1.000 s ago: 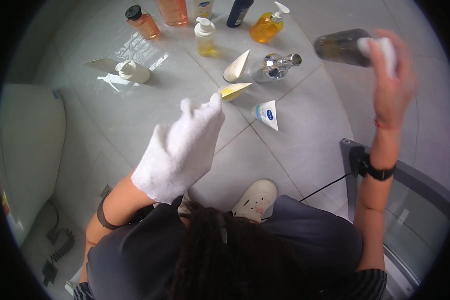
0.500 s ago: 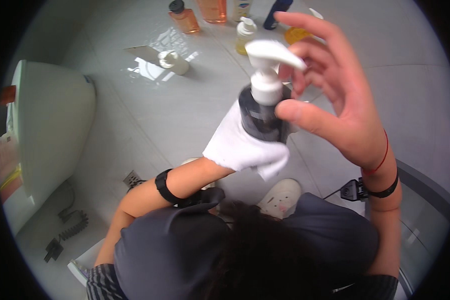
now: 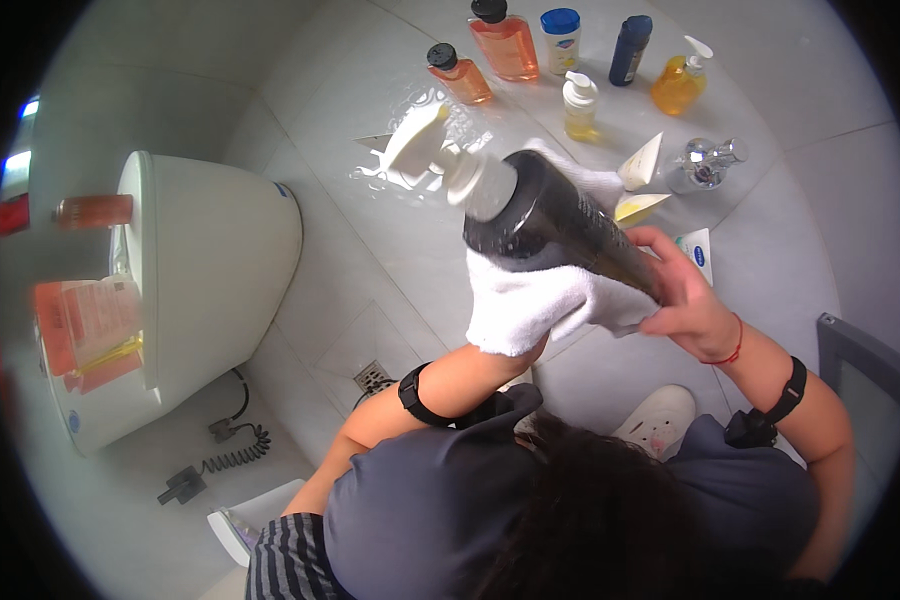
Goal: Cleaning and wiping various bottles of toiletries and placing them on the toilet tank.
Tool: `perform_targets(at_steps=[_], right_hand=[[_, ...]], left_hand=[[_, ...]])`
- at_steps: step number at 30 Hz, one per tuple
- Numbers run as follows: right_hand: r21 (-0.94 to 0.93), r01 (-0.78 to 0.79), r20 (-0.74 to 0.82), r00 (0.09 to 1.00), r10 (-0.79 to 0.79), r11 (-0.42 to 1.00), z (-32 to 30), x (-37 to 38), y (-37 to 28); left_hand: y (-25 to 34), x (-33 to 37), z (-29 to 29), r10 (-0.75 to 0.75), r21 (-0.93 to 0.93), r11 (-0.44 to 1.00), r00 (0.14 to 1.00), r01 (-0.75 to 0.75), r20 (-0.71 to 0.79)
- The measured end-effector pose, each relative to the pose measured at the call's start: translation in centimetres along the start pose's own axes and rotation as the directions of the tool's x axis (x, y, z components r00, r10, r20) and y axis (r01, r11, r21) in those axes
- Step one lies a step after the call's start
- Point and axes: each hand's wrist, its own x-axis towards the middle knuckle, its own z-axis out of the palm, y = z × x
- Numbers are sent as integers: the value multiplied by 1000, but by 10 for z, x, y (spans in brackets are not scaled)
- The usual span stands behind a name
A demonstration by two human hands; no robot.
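Two hands hold one dark, translucent pump bottle (image 3: 575, 225) above the glossy, pale grey tiled floor (image 3: 390, 265). Its smooth cylinder lies tilted, the long axis slanting from the white plastic pump (image 3: 481, 187) at upper left to the base at lower right. The right hand (image 3: 692, 308) curls its fingers and thumb around the base end; the left hand (image 3: 560, 305) clasps the middle through a soft, fuzzy white cloth (image 3: 515, 310), its fingers hidden. Beyond stand a flat-sided orange bottle (image 3: 508, 48), a rounded amber bottle (image 3: 676, 90) and a wedge-shaped tube (image 3: 641, 163). At left, a smooth, curved white fixture (image 3: 220, 260) rises near a square floor drain (image 3: 373, 377) and a coiled black cord (image 3: 236, 461).
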Motion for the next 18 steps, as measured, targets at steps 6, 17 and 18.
perform_targets(at_steps=[6,17,18], right_hand=[[103,-83,75,994,75,991,-6,-4,-3],[89,-228,23,974,227,969,7,-9,-12],[91,-228,21,974,227,969,4,-11,-9]], left_hand=[[26,9,21,240,369,896,969,-245,62],[-5,-19,-63,263,375,898,964,-230,-38],[5,-16,-43,155,-88,983,986,-160,-56]])
